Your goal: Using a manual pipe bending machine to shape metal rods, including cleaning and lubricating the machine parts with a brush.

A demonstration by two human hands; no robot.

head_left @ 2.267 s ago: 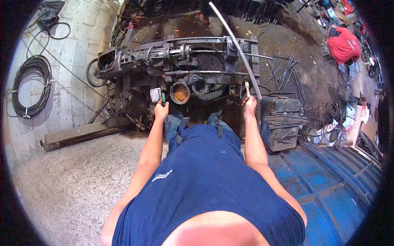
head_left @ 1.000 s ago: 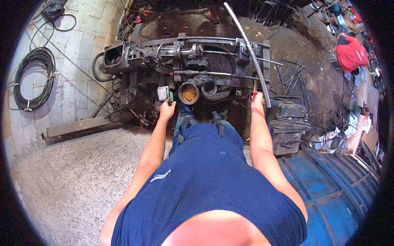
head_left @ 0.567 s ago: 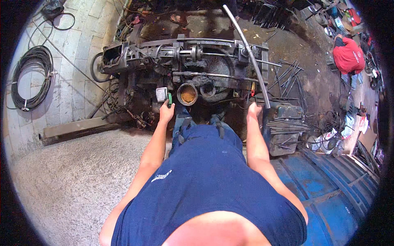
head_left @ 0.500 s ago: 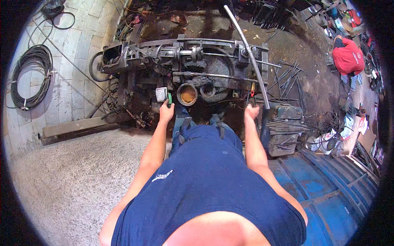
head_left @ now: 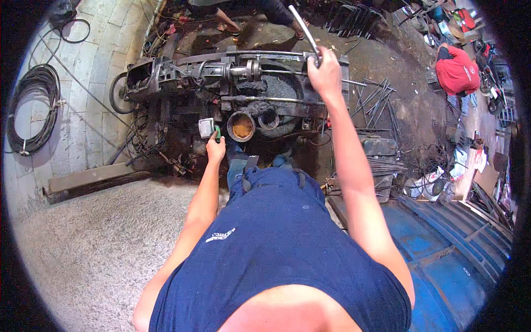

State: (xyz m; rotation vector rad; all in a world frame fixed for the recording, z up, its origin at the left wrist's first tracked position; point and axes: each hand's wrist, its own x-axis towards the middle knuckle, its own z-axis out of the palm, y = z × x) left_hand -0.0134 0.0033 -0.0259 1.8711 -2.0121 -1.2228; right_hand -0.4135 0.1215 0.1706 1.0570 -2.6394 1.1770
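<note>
My left hand (head_left: 215,147) is closed round the green handle (head_left: 218,133) of a small tool with a pale, square head (head_left: 206,128). Right of that head stands a round metal cup (head_left: 241,126) with orange-brown stuff inside, and a smaller dark cup (head_left: 269,119) sits against it. My right hand (head_left: 325,74) is raised over the right end of a greasy black machine (head_left: 239,72), its fingers wrapped round a long bent metal bar (head_left: 303,26). The bar's upper part sticks out past the hand; hand and forearm hide its lower part.
Thin metal rods (head_left: 377,167) lie on a grey box (head_left: 380,147) at right, with loose rods (head_left: 381,99) scattered beyond. A coiled black cable (head_left: 36,110) lies at left. A person in red (head_left: 458,71) crouches far right; another person's foot (head_left: 228,27) is beyond the machine.
My right hand has risen from beside the grey box to the metal bar. The left hand keeps its tool. Another person's legs have come into view beyond the machine.
</note>
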